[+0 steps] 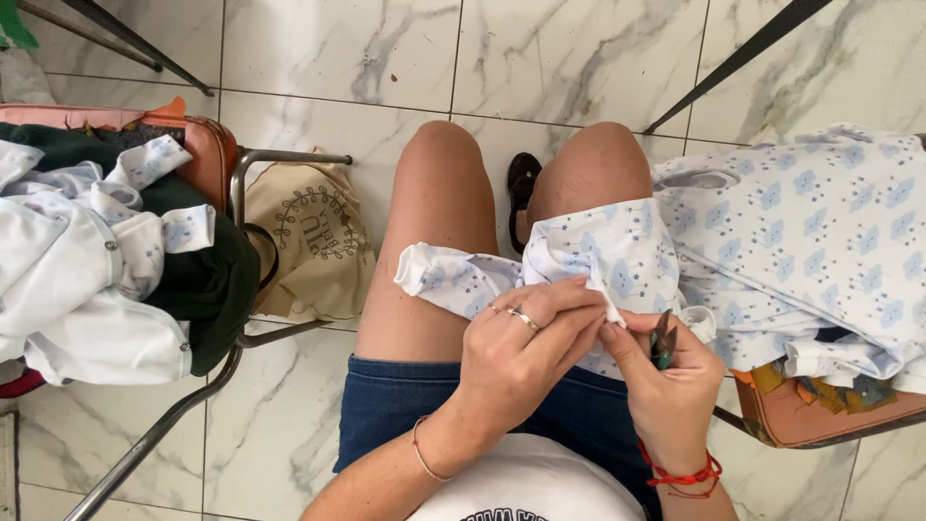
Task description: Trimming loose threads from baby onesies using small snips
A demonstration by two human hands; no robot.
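On the lap, the left hand (pixel 526 333) pinches the white cotton baby garment with blue star print (pixel 617 256); the right hand (pixel 666 381) grips small dark thread snips (pixel 662 342) just beside it.

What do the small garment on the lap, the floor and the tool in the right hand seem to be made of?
The garment looks like soft knit cotton, matte white with pale blue prints; it folds and creases limply. The floor seems to be glossy marble-look tile, white with grey veins and thin joint lines. The small tool in the right hand looks like dark metal, possibly snips; it is too small to tell more.
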